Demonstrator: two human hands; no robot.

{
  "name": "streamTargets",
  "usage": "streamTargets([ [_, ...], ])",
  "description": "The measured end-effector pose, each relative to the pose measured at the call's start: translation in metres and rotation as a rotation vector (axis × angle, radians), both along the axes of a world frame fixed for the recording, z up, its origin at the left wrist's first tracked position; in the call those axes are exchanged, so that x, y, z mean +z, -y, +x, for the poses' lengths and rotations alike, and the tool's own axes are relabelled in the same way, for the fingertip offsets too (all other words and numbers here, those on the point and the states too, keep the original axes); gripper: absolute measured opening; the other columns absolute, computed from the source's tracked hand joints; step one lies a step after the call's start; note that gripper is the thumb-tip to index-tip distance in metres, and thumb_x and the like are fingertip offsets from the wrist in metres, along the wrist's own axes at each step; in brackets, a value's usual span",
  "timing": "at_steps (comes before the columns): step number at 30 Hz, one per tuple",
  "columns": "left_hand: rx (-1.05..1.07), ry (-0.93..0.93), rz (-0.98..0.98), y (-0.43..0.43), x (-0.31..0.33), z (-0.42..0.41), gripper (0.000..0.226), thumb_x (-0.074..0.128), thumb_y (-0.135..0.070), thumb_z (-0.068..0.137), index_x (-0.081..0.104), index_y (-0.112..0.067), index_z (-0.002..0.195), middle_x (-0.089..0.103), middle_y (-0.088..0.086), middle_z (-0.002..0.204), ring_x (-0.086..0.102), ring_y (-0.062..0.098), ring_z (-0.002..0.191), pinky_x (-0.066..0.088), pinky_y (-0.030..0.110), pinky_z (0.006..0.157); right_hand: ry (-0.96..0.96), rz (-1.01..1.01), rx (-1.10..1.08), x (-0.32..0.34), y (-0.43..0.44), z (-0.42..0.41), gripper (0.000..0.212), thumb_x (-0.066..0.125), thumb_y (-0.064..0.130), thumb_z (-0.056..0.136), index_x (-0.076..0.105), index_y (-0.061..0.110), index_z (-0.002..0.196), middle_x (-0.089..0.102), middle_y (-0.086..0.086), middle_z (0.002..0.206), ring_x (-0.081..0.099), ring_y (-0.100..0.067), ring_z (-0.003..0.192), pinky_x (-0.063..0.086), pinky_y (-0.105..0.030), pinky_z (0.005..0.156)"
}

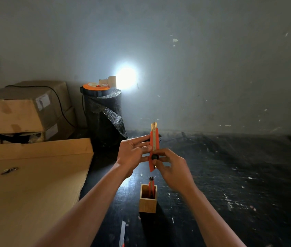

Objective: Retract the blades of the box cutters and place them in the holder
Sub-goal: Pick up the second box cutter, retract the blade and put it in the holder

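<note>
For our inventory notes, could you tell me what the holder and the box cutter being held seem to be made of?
The holder looks like light unfinished wood: matte, faint grain, square walls. The held box cutter seems to have an orange plastic body, a metal blade tip showing at the top, and a black, probably plastic, slider knob.

From the wooden holder (pixel 148 198), the dark table (pixel 239 175) lies bare from twelve round to five o'clock. At nine o'clock the flat cardboard sheet (pixel 34 184) bounds the left side, with stacked boxes (pixel 25 111) and a bubble-wrap roll (pixel 105 114) at ten and eleven. One cutter (pixel 151 186) already stands in the holder's mouth against its far wall, another lies at seven o'clock (pixel 122 234), and both hands (pixel 132 154) hold a third cutter (pixel 154 147) directly above.
</note>
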State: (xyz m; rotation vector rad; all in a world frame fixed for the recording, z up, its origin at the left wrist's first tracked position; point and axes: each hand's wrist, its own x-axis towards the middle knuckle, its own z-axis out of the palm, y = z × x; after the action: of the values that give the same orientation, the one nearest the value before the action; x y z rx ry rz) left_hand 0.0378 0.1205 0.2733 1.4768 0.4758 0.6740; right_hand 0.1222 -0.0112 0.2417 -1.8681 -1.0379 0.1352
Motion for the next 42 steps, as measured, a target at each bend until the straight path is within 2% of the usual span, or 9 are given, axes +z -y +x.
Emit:
streamTargets([
  [4, -0.020, -0.007, -0.013, 0.002, -0.005, 0.000, 0.038, 0.064, 0.013, 0.092, 0.071, -0.006, 0.125, 0.080, -0.014, 0.074, 0.079, 0.006, 0.068, 0.059, 0.019, 0.053, -0.014, 0.033, -0.075, -0.004, -0.003, 0.000, 0.018, 0.071, 0.035, 0.089, 0.057, 0.031, 0.099, 0.059, 0.028, 0.090, 0.059, 0.011, 0.077, 0.041, -0.003, 0.064],
  [9, -0.028, 0.006, -0.021, -0.001, -0.016, 0.000, 0.040, 0.063, 0.013, 0.092, 0.070, -0.008, 0.125, 0.081, -0.011, 0.078, 0.080, 0.010, 0.071, 0.060, 0.022, 0.055, -0.016, 0.028, -0.081, -0.010, -0.006, 0.001, 0.020, 0.071, 0.038, 0.086, 0.055, 0.028, 0.093, 0.059, 0.026, 0.082, 0.061, 0.009, 0.071, 0.045, -0.003, 0.056],
  [12, -0.052, 0.008, -0.046, -0.003, -0.025, 0.000, 0.041, 0.064, 0.016, 0.089, 0.071, -0.006, 0.123, 0.083, -0.002, 0.085, 0.081, 0.017, 0.078, 0.062, 0.027, 0.060, -0.090, 0.076, -0.066, -0.012, -0.010, 0.006, 0.022, 0.069, 0.037, 0.090, 0.056, 0.027, 0.105, 0.064, 0.022, 0.087, 0.070, 0.000, 0.080, 0.050, -0.005, 0.057],
  [15, -0.075, 0.004, -0.070, -0.006, -0.040, 0.001, 0.038, 0.067, 0.013, 0.089, 0.072, -0.006, 0.121, 0.083, 0.005, 0.092, 0.081, 0.022, 0.083, 0.063, 0.030, 0.063, -0.171, 0.118, -0.050, -0.011, -0.017, 0.013, 0.025, 0.064, 0.031, 0.096, 0.054, 0.032, 0.119, 0.065, 0.022, 0.095, 0.067, 0.005, 0.082, 0.051, -0.006, 0.060],
  [19, -0.102, -0.007, -0.147, -0.009, -0.063, 0.005, 0.040, 0.066, 0.013, 0.090, 0.071, -0.011, 0.121, 0.082, 0.012, 0.098, 0.080, 0.026, 0.086, 0.064, 0.034, 0.067, -0.208, 0.104, -0.024, -0.020, -0.029, 0.029, 0.037, 0.067, 0.016, 0.096, 0.058, 0.021, 0.131, 0.074, 0.004, 0.105, 0.073, -0.009, 0.090, 0.060, -0.017, 0.069],
  [27, 0.098, -0.302, -0.043, -0.038, -0.147, 0.015, 0.030, 0.070, 0.004, 0.090, 0.073, -0.002, 0.119, 0.079, 0.013, 0.101, 0.079, 0.018, 0.084, 0.065, 0.031, 0.070, -0.225, 0.054, -0.038, -0.068, -0.049, 0.055, 0.022, 0.070, 0.010, 0.092, 0.067, 0.013, 0.114, 0.075, -0.002, 0.093, 0.074, -0.015, 0.085, 0.064, -0.034, 0.072],
  [32, 0.057, -0.547, 0.227, -0.045, -0.193, 0.021, 0.060, 0.086, -0.017, 0.079, 0.064, -0.013, 0.135, 0.071, 0.007, 0.129, 0.069, 0.017, 0.113, 0.058, 0.030, 0.093, -0.271, -0.043, -0.062, -0.102, -0.068, 0.069, 0.015, 0.070, 0.014, 0.092, 0.066, 0.011, 0.107, 0.073, -0.004, 0.093, 0.073, -0.018, 0.082, 0.064, -0.041, 0.070],
  [39, -0.074, -0.756, 0.252, -0.042, -0.226, 0.034, 0.099, 0.091, -0.016, 0.070, 0.040, -0.016, 0.154, 0.051, 0.010, 0.152, 0.050, 0.026, 0.137, 0.045, 0.045, 0.113, -0.224, -0.210, -0.045, -0.141, -0.090, 0.074, 0.020, 0.064, 0.015, 0.096, 0.060, 0.017, 0.115, 0.070, -0.003, 0.096, 0.069, -0.009, 0.075, 0.058, -0.021, 0.057],
  [42, -0.108, -0.763, 0.244, -0.044, -0.232, 0.038, 0.095, 0.088, -0.013, 0.071, 0.040, -0.013, 0.153, 0.053, 0.011, 0.148, 0.051, 0.027, 0.136, 0.044, 0.039, 0.111, -0.173, -0.296, -0.025, -0.157, -0.096, 0.073, 0.021, 0.062, 0.018, 0.096, 0.059, 0.022, 0.116, 0.074, -0.008, 0.100, 0.074, -0.023, 0.079, 0.064, -0.041, 0.065],
])
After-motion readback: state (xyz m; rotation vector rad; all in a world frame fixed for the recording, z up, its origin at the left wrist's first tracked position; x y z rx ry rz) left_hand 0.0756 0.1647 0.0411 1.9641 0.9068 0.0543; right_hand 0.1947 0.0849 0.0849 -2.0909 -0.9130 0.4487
